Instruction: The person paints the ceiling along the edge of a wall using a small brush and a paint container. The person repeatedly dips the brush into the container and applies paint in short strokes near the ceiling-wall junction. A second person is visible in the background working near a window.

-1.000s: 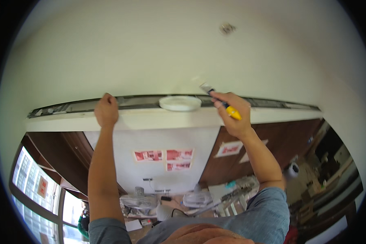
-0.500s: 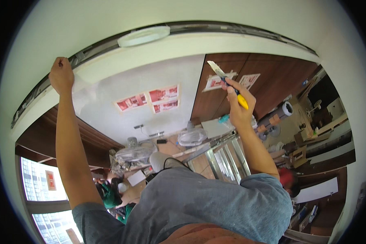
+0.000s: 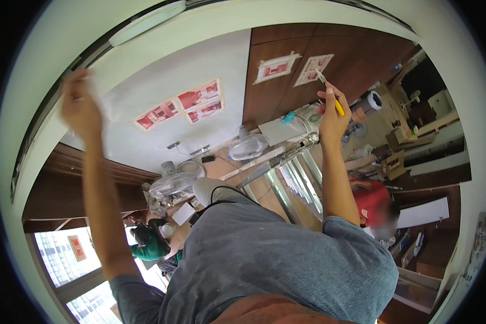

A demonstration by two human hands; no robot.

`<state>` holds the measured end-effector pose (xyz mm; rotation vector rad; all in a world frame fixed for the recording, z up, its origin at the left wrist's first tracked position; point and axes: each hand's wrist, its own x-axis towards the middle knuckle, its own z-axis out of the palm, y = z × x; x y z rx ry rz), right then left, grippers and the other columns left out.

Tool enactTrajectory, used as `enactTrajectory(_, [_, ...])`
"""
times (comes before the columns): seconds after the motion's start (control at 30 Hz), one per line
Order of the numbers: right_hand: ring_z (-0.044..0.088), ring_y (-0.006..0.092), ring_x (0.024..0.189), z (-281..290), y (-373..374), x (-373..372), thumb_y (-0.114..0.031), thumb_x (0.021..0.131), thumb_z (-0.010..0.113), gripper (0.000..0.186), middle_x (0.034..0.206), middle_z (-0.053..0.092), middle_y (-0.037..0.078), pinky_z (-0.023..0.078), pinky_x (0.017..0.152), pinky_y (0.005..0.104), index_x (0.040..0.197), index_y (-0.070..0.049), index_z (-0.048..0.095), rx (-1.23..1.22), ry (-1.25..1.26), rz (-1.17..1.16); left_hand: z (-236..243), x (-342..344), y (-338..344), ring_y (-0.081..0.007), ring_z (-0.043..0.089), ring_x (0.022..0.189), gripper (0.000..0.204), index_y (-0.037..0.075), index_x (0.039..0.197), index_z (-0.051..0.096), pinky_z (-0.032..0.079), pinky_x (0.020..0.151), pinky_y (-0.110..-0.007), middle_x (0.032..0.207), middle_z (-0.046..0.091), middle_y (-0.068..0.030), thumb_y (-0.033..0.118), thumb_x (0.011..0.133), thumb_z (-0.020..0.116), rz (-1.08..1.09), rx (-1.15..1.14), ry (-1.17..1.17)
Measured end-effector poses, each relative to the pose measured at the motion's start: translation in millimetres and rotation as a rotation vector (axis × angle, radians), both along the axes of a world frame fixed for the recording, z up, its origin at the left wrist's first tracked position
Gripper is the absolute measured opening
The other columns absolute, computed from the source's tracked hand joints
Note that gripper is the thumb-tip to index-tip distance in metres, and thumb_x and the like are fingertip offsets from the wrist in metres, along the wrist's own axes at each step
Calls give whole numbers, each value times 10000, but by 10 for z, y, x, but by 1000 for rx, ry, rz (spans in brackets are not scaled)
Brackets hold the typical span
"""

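Room seen tilted: pale ceiling beam (image 3: 210,38) w/ oval light fixture (image 3: 146,22) up top, white wall w/ red posters (image 3: 181,105), dark wood panels (image 3: 275,92), ladder (image 3: 286,173) below. Left hand (image 3: 80,105) raised against beam edge, blurred, can't tell grip. Right hand (image 3: 332,116) closed round yellow-handled scraper (image 3: 329,90), blade up, clear of wall. Person in red (image 3: 372,202) lower right.

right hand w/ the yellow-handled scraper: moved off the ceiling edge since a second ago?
Yes. The right hand with the yellow-handled scraper was at the white ceiling ledge by the round white ceiling light; now it is lowered, clear of the ledge, against the brown wooden wall panel.
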<state>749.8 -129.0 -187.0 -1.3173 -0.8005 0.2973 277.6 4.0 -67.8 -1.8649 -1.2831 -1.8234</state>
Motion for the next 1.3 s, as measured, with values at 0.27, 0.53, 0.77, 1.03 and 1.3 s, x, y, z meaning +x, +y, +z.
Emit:
enactTrajectory(0.27, [567, 69, 593, -775, -156, 499, -285, 1045, 700, 288, 907, 754, 73, 438, 531, 225, 1175, -31, 742, -77, 88, -190, -865, 2888, -1342, -382, 596, 1330, 654, 68, 1491, 564, 435, 1164, -461, 1391, 667, -170, 238, 904, 797, -1255, -681, 267])
enactTrajectory(0.53, [680, 165, 782, -1222, -184, 464, -296, 1016, 718, 277, 897, 759, 74, 542, 728, 320, 1110, -39, 763, -333, -15, -153, -1094, 3090, -1118, -346, 561, 1403, 388, 34, 1196, 694, 410, 1196, -442, 1377, 679, -170, -38, 821, 630, -1531, -915, 337])
enactTrajectory(0.77, [703, 201, 840, -1199, -145, 398, -282, 984, 744, 261, 945, 766, 133, 554, 782, 365, 1117, -58, 758, -331, -119, -195, -1291, 3169, -999, -310, 594, 1293, 228, 24, 977, 610, 417, 1151, -422, 1188, 662, -140, -42, 761, 582, -1875, -872, 101])
enactTrajectory(1.03, [734, 322, 819, -1273, -14, 366, -293, 959, 764, 276, 902, 750, 190, 557, 749, 411, 1067, -39, 753, -309, -110, -165, -1194, 3133, -990, -279, 546, 1262, 195, 27, 928, 502, 356, 1134, -364, 1150, 581, -115, -14, 737, 500, -1847, -1036, 71])
enactTrajectory(1.3, [720, 203, 746, -1258, 24, 394, -244, 965, 744, 247, 896, 777, 126, 560, 677, 348, 1028, -7, 768, -217, 67, -30, -1142, 3145, -1031, -231, 530, 1164, 211, 44, 930, 490, 360, 1097, -323, 1159, 573, -112, 26, 723, 526, -1800, -1029, 140])
